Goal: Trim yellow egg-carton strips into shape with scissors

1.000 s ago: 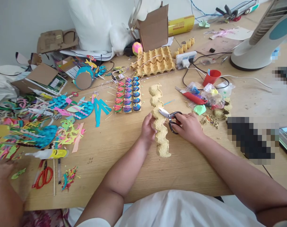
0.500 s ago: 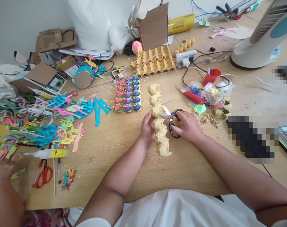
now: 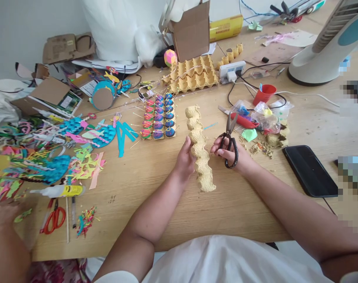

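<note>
A bumpy yellow egg carton strip (image 3: 201, 157) stands lengthwise in front of me, its cups in one row. My left hand (image 3: 185, 160) holds it by its left side, the fingers partly hidden behind it. To the right of the strip, my right hand (image 3: 229, 154) is closed on black-handled scissors (image 3: 229, 137). Their blades point up and away, slightly parted, and do not touch the strip. Beyond the strip, to the left, painted egg cups (image 3: 158, 118) in red, purple and blue stand in three rows.
Egg trays (image 3: 193, 74), a red cup (image 3: 264, 94) and a white fan (image 3: 311, 70) stand farther back. Paper scraps, red scissors (image 3: 55, 217) and a glue bottle (image 3: 59, 191) lie left, near another person's arm (image 3: 8, 236). A phone (image 3: 311, 171) lies right.
The scissors have come away from the strip to the right, and their blades have swung from pointing left to pointing up. The strip has shifted slightly in my left hand.
</note>
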{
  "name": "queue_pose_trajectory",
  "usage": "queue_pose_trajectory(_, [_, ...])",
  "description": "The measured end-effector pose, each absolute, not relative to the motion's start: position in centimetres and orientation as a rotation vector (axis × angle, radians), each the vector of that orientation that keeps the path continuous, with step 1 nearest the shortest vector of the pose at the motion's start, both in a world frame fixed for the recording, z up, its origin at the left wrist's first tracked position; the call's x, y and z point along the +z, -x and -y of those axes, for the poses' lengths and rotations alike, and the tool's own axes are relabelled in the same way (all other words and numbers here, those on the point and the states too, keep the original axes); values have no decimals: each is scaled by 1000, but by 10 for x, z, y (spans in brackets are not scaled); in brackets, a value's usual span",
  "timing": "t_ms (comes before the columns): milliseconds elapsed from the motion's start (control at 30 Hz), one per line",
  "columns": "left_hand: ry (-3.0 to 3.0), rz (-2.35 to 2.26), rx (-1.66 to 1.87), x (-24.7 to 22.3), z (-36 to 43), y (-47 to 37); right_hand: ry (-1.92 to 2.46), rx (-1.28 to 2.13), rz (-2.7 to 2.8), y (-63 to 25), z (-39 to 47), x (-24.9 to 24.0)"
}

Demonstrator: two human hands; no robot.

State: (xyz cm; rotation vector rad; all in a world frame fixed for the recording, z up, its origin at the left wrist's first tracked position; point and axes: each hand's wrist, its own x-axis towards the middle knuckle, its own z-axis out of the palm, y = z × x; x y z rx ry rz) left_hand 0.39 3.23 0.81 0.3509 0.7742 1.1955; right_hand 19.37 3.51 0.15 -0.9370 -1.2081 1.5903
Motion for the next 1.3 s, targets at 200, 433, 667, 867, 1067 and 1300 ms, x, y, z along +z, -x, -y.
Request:
queue_pose_trajectory(200, [-289, -763, 1203, 17, -32, -9, 914, 1687, 1275, -193, -31, 5])
queue_pose_trajectory(433, [-230, -736, 1146, 18, -34, -12, 907, 1698, 1317, -189, -27, 10])
queue_pose_trajectory(667, [-302, -677, 1100, 4, -33, -8, 917, 1652, 1392, -190, -26, 10])
queue_pose_trajectory(867, [-279, -684, 1112, 3, -34, -8, 952, 1656, 1415, -191, -27, 8])
queue_pose_trajectory(1067, [-312, -631, 1040, 1, -34, -8, 922, 1734, 1331, -188, -25, 9])
queue_pose_trajectory(1300, [-484, -604, 1109, 3, -31, -11, 893, 1792, 1067, -190, -30, 11])
